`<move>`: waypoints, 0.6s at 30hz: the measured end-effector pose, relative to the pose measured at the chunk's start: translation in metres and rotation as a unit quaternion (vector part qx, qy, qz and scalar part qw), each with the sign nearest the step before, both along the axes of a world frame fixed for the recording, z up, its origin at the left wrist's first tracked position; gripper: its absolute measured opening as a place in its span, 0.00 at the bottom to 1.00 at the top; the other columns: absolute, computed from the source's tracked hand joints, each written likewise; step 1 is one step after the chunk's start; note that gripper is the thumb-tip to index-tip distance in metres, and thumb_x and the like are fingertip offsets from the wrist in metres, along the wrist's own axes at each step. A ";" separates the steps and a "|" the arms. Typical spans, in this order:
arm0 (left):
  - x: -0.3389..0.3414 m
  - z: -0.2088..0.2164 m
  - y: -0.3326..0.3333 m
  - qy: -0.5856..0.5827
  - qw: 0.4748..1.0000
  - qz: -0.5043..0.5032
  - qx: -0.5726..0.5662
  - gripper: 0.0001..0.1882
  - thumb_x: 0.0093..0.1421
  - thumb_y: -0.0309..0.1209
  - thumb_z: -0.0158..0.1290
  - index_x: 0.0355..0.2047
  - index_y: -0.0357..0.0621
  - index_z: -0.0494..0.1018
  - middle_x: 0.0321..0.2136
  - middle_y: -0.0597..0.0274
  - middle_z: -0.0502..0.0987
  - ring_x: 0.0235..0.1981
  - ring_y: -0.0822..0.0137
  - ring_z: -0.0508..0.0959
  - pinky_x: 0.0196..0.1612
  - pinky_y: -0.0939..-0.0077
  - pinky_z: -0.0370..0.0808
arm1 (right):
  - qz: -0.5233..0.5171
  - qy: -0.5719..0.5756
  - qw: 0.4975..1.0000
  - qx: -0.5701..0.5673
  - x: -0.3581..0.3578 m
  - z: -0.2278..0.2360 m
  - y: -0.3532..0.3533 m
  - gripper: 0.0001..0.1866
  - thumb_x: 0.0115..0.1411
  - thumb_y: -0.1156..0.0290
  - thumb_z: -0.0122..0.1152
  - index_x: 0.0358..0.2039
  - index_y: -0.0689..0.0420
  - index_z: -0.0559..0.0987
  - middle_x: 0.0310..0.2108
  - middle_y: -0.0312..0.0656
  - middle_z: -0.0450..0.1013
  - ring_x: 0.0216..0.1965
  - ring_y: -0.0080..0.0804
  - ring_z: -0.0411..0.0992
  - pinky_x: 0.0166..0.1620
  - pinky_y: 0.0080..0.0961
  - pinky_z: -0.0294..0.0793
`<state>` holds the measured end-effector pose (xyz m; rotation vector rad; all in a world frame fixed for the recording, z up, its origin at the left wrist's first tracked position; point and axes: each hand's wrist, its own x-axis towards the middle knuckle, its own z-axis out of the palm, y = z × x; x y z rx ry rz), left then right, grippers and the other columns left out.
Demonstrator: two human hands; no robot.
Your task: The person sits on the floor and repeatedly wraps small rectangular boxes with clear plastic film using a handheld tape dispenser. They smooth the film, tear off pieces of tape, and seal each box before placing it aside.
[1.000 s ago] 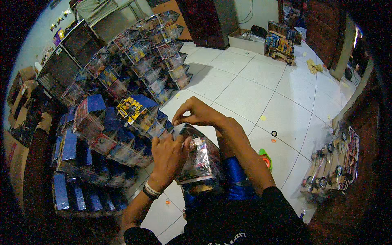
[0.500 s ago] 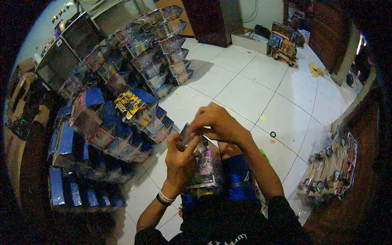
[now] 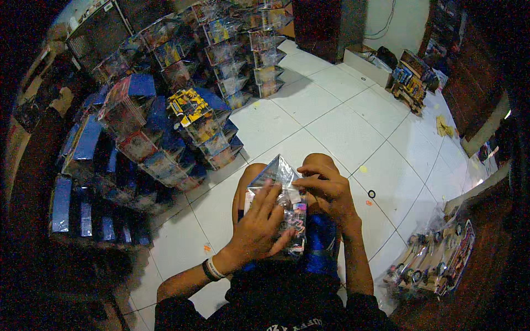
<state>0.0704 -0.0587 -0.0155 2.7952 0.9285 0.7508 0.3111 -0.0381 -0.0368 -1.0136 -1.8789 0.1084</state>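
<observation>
On my lap lies a clear-fronted toy box (image 3: 282, 172), with a pointed, shiny plastic end and colourful printing lower down. My left hand (image 3: 256, 223) lies over its left side with the fingers stretched out flat on the plastic. At the box's upper right edge is my right hand (image 3: 326, 193), its fingers bent and their tips closed on the plastic there. What is inside the box is mostly hidden by my left hand and the glare.
Tall stacks of similar clear and blue boxes (image 3: 138, 149) stand at the left, a yellow toy truck (image 3: 189, 106) on one. Bagged wooden toy vehicles (image 3: 425, 256) lie at the right. Further off are more toy trucks (image 3: 409, 83), a white carton (image 3: 367, 66) and a small black wheel (image 3: 371, 194) on the tiles.
Both hands were raised together, pinching at the plastic end. Now they are lower and apart, the left one flattened on the box. My view has also shifted.
</observation>
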 end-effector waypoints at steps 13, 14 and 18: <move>-0.006 -0.028 -0.006 -0.086 0.994 -0.067 -0.018 0.25 0.65 0.33 0.57 0.60 0.36 0.69 0.60 0.35 0.70 0.63 0.35 0.71 0.69 0.47 0.64 | 0.048 -0.088 0.987 -0.128 -0.026 0.006 -0.023 0.34 0.67 0.65 0.55 0.71 0.60 0.61 0.64 0.43 0.73 0.60 0.46 0.72 0.66 0.52 0.63; -0.008 -0.025 -0.005 -0.110 0.993 -0.031 -0.022 0.28 0.63 0.35 0.59 0.61 0.35 0.69 0.60 0.37 0.71 0.63 0.35 0.71 0.68 0.48 0.64 | 0.030 -0.108 0.987 -0.119 -0.027 0.005 -0.025 0.33 0.67 0.65 0.55 0.71 0.60 0.62 0.65 0.43 0.71 0.60 0.46 0.72 0.66 0.53 0.63; -0.012 -0.013 0.003 -0.074 0.988 0.133 -0.018 0.42 0.59 0.52 0.63 0.65 0.36 0.67 0.66 0.42 0.66 0.69 0.38 0.62 0.66 0.43 0.58 | -0.011 -0.145 0.985 -0.092 -0.030 -0.001 -0.031 0.32 0.67 0.66 0.55 0.71 0.54 0.63 0.69 0.41 0.67 0.63 0.42 0.71 0.67 0.55 0.59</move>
